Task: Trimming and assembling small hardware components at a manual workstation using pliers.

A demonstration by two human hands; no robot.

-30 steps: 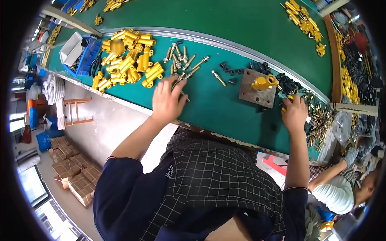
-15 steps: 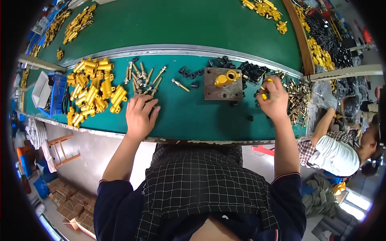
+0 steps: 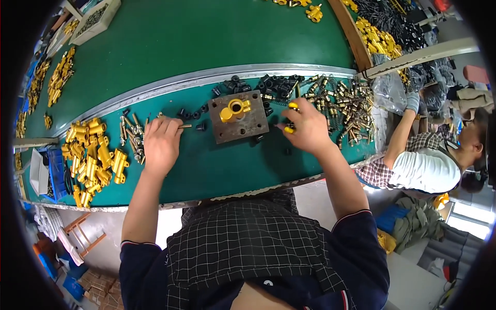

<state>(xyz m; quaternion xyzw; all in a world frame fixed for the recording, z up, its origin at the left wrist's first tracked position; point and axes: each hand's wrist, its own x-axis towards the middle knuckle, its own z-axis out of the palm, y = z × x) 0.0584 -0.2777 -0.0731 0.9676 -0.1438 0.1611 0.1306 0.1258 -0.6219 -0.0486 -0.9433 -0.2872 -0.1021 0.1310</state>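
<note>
My left hand [image 3: 163, 142] is closed over the near end of a thin brass-coloured rod [image 3: 185, 126], which sticks out to the right of its fingers. Left of that hand lie several similar metal rods with fittings [image 3: 133, 135]. My right hand [image 3: 309, 126] is wrapped round a small yellow-handled hand tool [image 3: 290, 129], perhaps pliers; the palm hides most of it. Between the hands, a steel block [image 3: 219, 135] carries an upright yellow metal cylinder body [image 3: 227, 113] with a round open top.
Yellow cylinder bodies [image 3: 93, 160] are heaped at left, near a blue bin [image 3: 56, 173]. Black caps [image 3: 279, 82] lie behind the block, with small brass fittings and springs [image 3: 356, 103] at right. A metal rail [image 3: 191, 79] crosses behind. Another person [image 3: 421, 165] works at far right.
The view has turned and shifted. Relative to the block, my left hand has moved right and taken hold of a single rod. The right hand, still with the yellow-handled tool, is nearer the block.
</note>
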